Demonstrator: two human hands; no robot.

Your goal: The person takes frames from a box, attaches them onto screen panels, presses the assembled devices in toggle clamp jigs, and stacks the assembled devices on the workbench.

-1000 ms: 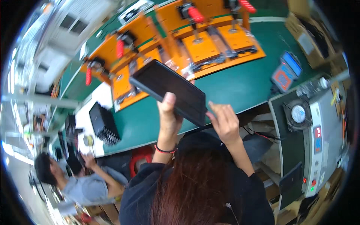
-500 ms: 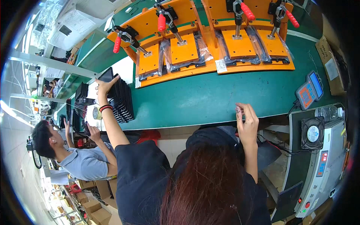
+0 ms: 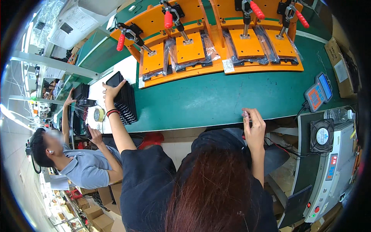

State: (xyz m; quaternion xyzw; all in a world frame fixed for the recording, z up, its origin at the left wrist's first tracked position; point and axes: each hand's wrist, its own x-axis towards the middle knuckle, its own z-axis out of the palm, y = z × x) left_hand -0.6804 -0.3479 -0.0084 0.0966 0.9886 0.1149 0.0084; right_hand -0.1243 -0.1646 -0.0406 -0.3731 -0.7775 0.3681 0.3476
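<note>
My left hand (image 3: 111,92) reaches out to a stack of black plastic frames or trays (image 3: 125,100) at the left of the bench. Its thumb and fingers are spread at the near end of the top black piece (image 3: 114,79), touching or just over it; a firm grip cannot be made out. Over the bench's front edge, my right hand (image 3: 255,127) is closed in a pinch. Between its thumb and fingertips a small pinkish, dark-specked thing (image 3: 245,113) shows, too small to name.
Orange clamp fixtures (image 3: 189,50) with red-handled toggle clamps (image 3: 168,19) line the back of the green bench (image 3: 193,100). At right are a handheld keypad device (image 3: 319,92), a cardboard box (image 3: 340,67) and a fan (image 3: 322,137). A co-worker (image 3: 85,166) sits at left beside a tape roll (image 3: 99,115).
My left hand has shifted slightly right and nearer over the stack. My right hand has hardly moved. The co-worker's far hand has reached forward to black parts.
</note>
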